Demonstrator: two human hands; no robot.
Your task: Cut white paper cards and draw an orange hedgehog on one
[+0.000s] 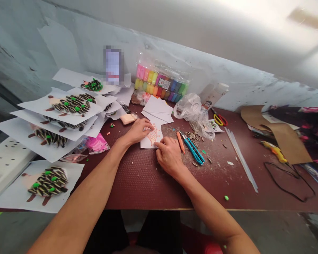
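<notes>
Sheet with drawing on table, under fingers of left hand and right hand. Just right of right fingers: marker, then cutter; loose seeds behind cutter. Behind fingers: paper stack; farther back, clay packs. Behind, to right: plastic bag, then scissors. Far right: clear sticks, then glue gun. Left of fingers: piled sheets; single sheet before pile.

1. Pale blue-grey wall behind — scuffed, patchy, darkly marked.
2. Smoother white surface above it (soft light brightens its right side).
3. Maroon table, its top textured.
4. Grey floor below — red seat partly visible.
</notes>
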